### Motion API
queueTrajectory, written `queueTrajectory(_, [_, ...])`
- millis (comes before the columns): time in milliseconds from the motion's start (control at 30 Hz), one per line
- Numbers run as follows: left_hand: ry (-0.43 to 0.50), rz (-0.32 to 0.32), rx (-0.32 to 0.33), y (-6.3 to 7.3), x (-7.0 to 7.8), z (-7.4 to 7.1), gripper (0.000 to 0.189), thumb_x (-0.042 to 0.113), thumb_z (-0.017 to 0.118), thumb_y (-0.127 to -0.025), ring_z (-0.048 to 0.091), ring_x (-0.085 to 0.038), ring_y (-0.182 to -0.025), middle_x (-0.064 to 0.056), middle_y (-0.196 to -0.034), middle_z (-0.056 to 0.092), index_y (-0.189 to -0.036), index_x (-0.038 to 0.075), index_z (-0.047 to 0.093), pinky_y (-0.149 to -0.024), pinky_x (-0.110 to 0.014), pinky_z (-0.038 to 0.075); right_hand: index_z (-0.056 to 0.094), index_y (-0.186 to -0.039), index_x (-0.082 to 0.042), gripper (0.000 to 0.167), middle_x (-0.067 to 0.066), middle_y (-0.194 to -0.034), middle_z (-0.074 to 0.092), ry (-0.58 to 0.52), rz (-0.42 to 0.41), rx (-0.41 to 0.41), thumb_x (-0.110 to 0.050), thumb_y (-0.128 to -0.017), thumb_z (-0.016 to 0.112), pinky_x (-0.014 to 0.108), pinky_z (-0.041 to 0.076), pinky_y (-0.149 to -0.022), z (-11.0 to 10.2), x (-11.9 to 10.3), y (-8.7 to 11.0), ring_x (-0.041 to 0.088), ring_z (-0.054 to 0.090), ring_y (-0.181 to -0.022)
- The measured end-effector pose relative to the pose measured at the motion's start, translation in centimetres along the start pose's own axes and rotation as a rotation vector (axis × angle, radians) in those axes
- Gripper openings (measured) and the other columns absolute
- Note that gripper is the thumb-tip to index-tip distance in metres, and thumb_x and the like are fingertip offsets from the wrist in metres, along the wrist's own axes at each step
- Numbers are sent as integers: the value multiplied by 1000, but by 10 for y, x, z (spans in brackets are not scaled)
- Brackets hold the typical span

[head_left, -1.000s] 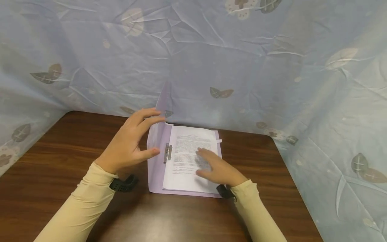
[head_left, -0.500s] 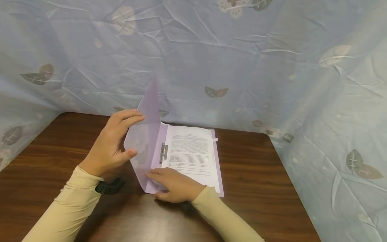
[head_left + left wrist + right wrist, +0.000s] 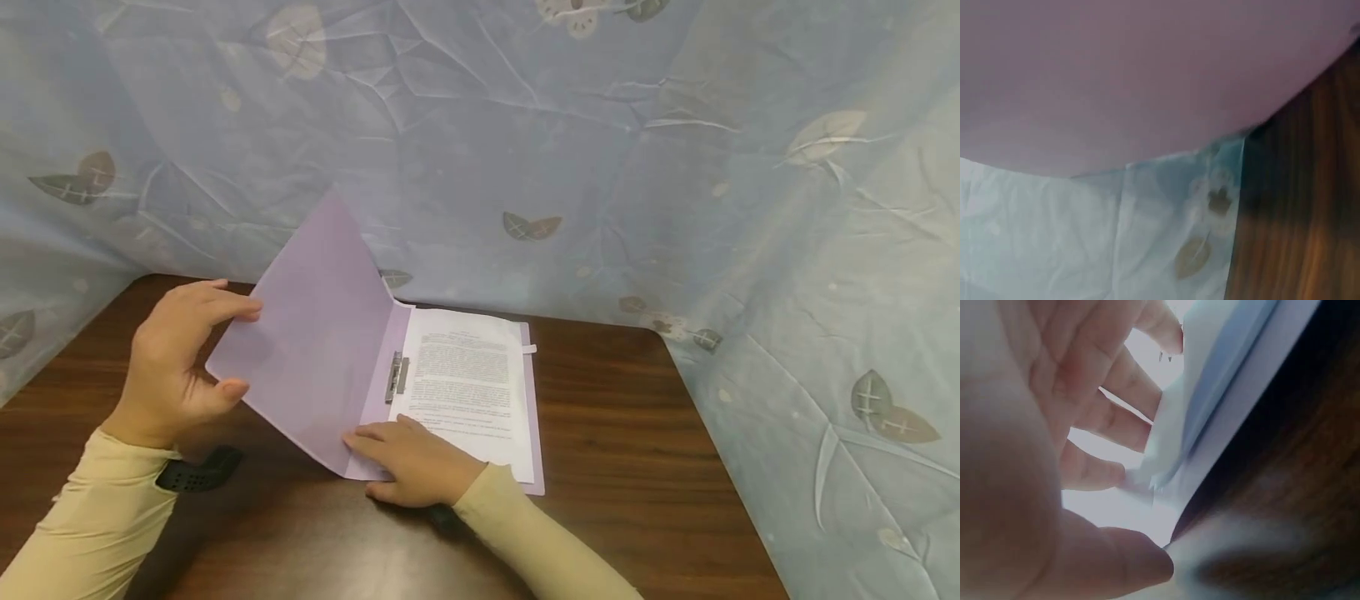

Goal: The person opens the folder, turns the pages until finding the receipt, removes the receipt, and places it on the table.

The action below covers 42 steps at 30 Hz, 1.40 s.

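A light purple folder [image 3: 534, 417] lies opened on the dark wooden table, its front cover [image 3: 307, 333] tilted up and leaning left. My left hand [image 3: 180, 358] is at the cover's left edge, thumb apart from the fingers, fingertips overlapping the edge. In the left wrist view the cover [image 3: 1147, 81] fills the upper part. My right hand [image 3: 420, 458] rests with extended fingers at the bottom of the folder's spine, over the lower corner of the printed sheets [image 3: 465, 367]. In the right wrist view, the fingers [image 3: 1116, 422] reach to the paper. A metal clip [image 3: 396, 377] sits along the spine.
The brown table [image 3: 622, 467] extends around the folder. Pale blue patterned cloth [image 3: 465, 142] hangs behind and at both sides. A white tab [image 3: 528, 349] sticks out from the folder's right edge. A dark band [image 3: 198, 471] is on the left wrist.
The cover has swung from nearly upright down toward the left, with my left hand moving left alongside it. My right hand has moved from above the page to the spine's lower end.
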<state>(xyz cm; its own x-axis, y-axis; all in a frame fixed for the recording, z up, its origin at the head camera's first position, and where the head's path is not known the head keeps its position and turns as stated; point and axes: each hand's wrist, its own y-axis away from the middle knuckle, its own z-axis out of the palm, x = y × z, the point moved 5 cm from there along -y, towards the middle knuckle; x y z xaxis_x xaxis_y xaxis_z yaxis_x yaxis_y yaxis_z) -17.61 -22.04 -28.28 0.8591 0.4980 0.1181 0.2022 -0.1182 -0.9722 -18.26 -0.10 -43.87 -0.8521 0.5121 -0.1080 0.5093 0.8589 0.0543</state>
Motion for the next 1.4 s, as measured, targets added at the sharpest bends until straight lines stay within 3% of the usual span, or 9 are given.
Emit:
queueTrajectory(133, [-124,-48,-142,-2,-6,-18,84,76,55,-91,57,-39,-88,-17,-80,68,-98,-5,74,-109,-20,38,41,-160,-20,70,-3,-152,53,59,10,12,-41,-99,67,40,33,-121,-1,-3,-2,12,48,-140])
queueTrajectory(300, [-426,-272,-583,-6,-9,-26,55,54,77,-86,63,-32,-86,-3,-84,72,-111,5,74,-94,-41,46,43,-159,-24,68,-2,-146,55,114,22,9,-43,-98,67,43,31,-122,1,-9,-7,12,51,-137])
queueTrajectory(367, [-534,-352,-760,-6,-6,-20,54,45,82,-84,67,-37,-90,-9,-90,75,-117,4,72,-93,-56,43,44,-158,-25,67,-2,-145,56,139,24,8,-44,-98,66,43,31,-122,1,-10,-8,12,52,-135])
queueTrajectory(433, [-579,-394,-867,-3,-1,-9,59,45,81,-86,68,-46,-97,-20,-99,76,-122,0,70,-100,-66,39,46,-157,-26,65,-2,-144,56,154,26,7,-45,-98,67,44,31,-121,1,-11,-9,12,52,-135])
queueTrajectory(633, [-478,-369,-997,22,0,47,59,36,83,-85,66,-48,-100,-24,-110,71,-128,-1,67,-95,-63,47,53,-151,-26,56,-1,-143,55,165,27,0,-42,-99,65,47,33,-121,0,-12,-10,14,52,-135])
queueTrajectory(800, [-428,-490,-1140,61,-27,86,62,28,85,-80,61,-52,-110,-27,-121,65,-132,1,65,-92,-66,48,55,-149,-27,52,-1,-143,54,172,25,-8,-41,-99,63,48,32,-121,1,-11,-9,15,50,-136])
queueTrajectory(1067, [-340,-724,-1259,99,-54,96,86,37,88,-76,38,-64,-135,-40,-149,41,-147,1,54,-105,-78,32,58,-146,-26,50,-2,-142,55,151,-27,8,-40,-99,64,50,28,-123,1,-9,-5,15,49,-135])
queueTrajectory(1200, [-319,-752,-1288,107,-59,96,89,41,87,-77,35,-65,-137,-42,-150,38,-148,0,51,-107,-77,31,58,-147,-24,49,-1,-146,55,111,-36,-10,-40,-101,63,49,25,-125,0,-8,-2,16,46,-141])
queueTrajectory(1400, [-309,-794,-1342,113,-60,100,92,45,86,-79,32,-64,-139,-42,-152,35,-149,-1,50,-109,-74,32,45,-157,-15,61,7,-165,38,-58,18,-31,-39,-102,61,45,12,-128,-6,13,17,24,22,-158])
